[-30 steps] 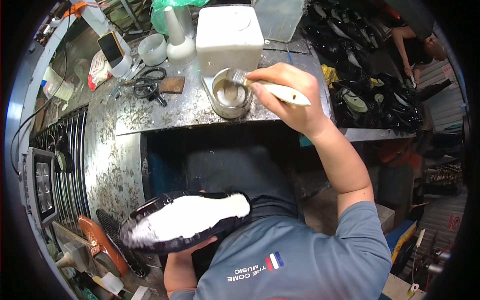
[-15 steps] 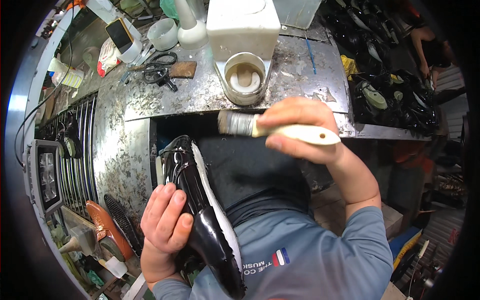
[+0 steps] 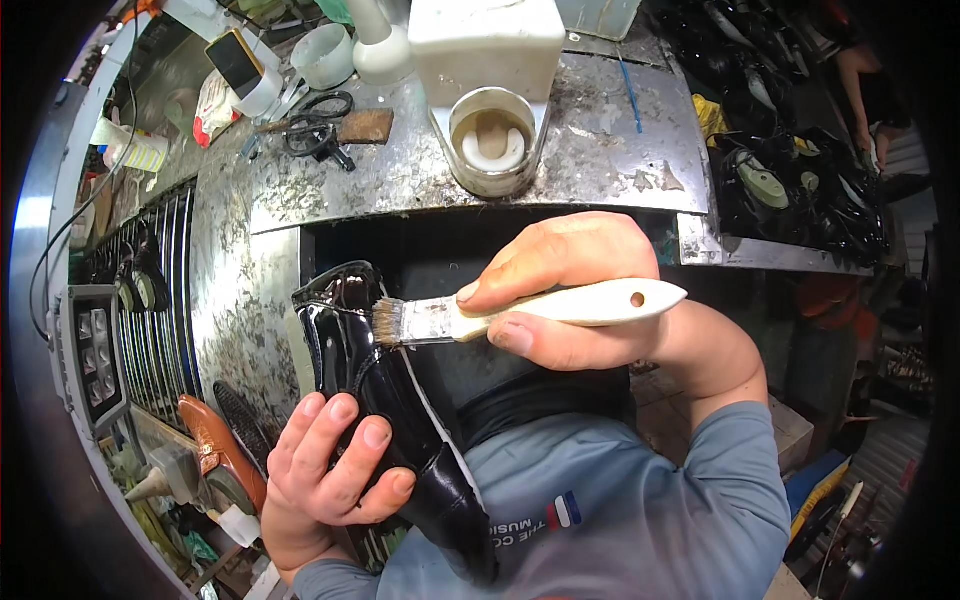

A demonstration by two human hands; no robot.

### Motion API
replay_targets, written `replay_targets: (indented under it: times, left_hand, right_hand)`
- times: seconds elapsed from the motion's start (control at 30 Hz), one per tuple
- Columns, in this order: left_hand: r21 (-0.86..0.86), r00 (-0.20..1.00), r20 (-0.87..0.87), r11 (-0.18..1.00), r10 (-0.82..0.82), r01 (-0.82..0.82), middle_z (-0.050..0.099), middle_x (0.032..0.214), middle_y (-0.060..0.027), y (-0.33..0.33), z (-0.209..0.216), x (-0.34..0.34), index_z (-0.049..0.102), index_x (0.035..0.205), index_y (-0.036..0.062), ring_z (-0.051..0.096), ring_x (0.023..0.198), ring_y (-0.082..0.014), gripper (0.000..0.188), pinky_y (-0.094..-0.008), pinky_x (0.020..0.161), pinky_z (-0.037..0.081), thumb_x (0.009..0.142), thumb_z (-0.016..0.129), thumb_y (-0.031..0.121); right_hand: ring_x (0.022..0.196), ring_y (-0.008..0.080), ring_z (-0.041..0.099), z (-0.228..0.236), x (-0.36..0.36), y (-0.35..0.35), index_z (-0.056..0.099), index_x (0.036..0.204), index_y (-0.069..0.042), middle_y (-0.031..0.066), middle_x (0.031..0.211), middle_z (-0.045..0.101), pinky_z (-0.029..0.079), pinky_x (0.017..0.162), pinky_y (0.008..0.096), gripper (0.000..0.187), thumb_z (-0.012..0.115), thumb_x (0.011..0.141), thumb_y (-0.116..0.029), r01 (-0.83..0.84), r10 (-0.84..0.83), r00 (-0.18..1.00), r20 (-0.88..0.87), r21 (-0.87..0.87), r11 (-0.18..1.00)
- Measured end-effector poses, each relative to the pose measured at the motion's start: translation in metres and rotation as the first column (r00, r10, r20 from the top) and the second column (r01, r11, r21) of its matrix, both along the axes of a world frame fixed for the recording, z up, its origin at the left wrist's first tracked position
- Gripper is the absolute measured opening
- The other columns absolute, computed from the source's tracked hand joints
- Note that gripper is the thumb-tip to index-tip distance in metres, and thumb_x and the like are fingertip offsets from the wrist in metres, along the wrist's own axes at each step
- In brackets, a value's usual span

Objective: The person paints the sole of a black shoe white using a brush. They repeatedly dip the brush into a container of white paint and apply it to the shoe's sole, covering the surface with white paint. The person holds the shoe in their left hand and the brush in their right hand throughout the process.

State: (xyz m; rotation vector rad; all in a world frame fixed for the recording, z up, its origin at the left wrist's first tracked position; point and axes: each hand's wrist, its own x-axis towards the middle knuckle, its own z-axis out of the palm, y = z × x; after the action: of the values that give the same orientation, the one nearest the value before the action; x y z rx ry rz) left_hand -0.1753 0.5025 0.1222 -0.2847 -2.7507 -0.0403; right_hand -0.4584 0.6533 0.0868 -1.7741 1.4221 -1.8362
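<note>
Glossy black shoe [image 3: 412, 425] left of the round pot [image 3: 490, 182], nearer me. My left hand [image 3: 318, 472] cradles it, fingers slightly spread; my right hand [image 3: 570, 275] pinches the flat paintbrush [image 3: 570, 308], bristles [image 3: 388, 322] at the shoe's side. Brushing-on step, I judge; next stroke wants the shoe steady.

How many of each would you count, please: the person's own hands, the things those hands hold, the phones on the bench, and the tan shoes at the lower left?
Left hand and right hand: 2
Brush, held: 1
Black shoe, held: 1
Phone: 1
Tan shoe: 1
Total: 6
</note>
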Motion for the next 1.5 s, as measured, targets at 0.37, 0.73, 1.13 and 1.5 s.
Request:
replay_targets:
  times: [0.37, 0.73, 1.13, 1.5]
  left_hand:
    - [-0.067, 0.995, -0.098, 0.998, 0.009, -0.016, 0.065, 0.13, -0.018, -0.022, -0.017, -0.01, 0.053, 0.137, 0.0143, 0.065, 0.118, -0.0405, 0.038, -0.0532, 0.098, 0.057, 0.1, 0.06, 0.013]
    - [-0.037, 0.967, -0.136, 0.974, 0.217, -0.223, 0.066, 0.126, -0.0295, -0.032, -0.029, -0.025, 0.056, 0.129, -0.0062, 0.068, 0.114, -0.0454, 0.037, -0.0505, 0.096, 0.058, 0.094, 0.063, 0.003]
    - [0.192, 0.914, -0.047, 0.902, 0.402, -0.387, 0.067, 0.124, -0.0292, -0.029, -0.036, -0.028, 0.056, 0.134, -0.0101, 0.071, 0.108, -0.0426, 0.065, -0.0441, 0.092, 0.059, 0.083, 0.082, 0.019]
    - [0.702, 0.872, 0.349, 0.52, 0.344, -0.486, 0.072, 0.117, -0.0204, 0.002, -0.034, -0.024, 0.063, 0.13, -0.0051, 0.075, 0.099, -0.0297, 0.067, -0.0358, 0.087, 0.059, 0.072, 0.089, 0.014]
  right_hand:
    - [0.066, 0.0244, 0.073, 0.01, 0.012, 0.018, 0.076, 0.092, -0.002, 0.011, 0.079, 0.075, 0.058, 0.058, 0.0331, 0.014, 0.077, 0.083, -0.013, -0.239, 0.229, 0.96, 0.163, 0.044, 0.97]
    - [0.064, 0.0204, 0.072, 0.022, 0.016, 0.029, 0.078, 0.094, 0.002, 0.0094, 0.079, 0.074, 0.059, 0.056, 0.0298, 0.017, 0.078, 0.085, -0.012, -0.304, 0.3, 0.944, 0.135, 0.012, 0.952]
    - [0.066, 0.02, 0.073, 0.039, 0.014, 0.032, 0.078, 0.097, 0.002, 0.0105, 0.083, 0.075, 0.06, 0.058, 0.0288, 0.019, 0.08, 0.084, -0.011, -0.31, 0.306, 0.947, 0.097, 0.021, 0.951]
    - [0.069, 0.0205, 0.073, 0.064, 0.009, 0.022, 0.078, 0.098, 0.005, 0.013, 0.086, 0.074, 0.06, 0.059, 0.0284, 0.019, 0.08, 0.084, -0.008, -0.302, 0.303, 0.953, 0.034, -0.011, 0.953]
